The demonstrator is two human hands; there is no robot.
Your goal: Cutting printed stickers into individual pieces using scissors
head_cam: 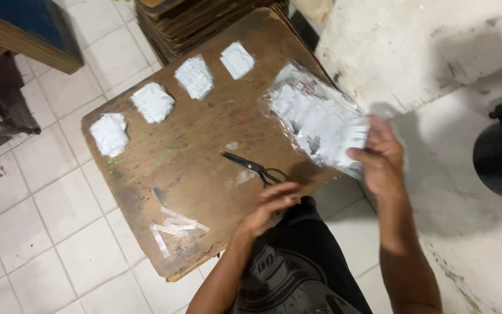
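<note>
The right hand point(382, 158) grips a clear bag point(316, 119) of white papers — the left hand point(272, 204) hangs loose, holding nothing, by the scissors point(253, 167).

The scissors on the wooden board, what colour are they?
The scissors are black all over, blades and handles, seen in the head view.

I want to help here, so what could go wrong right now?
The black metal scissors lie right by the left hand, so a careless reach might meet the blades. The crinkly clear plastic bag of white paper slips, pinched at one end by the right hand, hangs partly past the worn wooden board's edge and might spill. The four small white paper stacks look easy to scatter.
</note>
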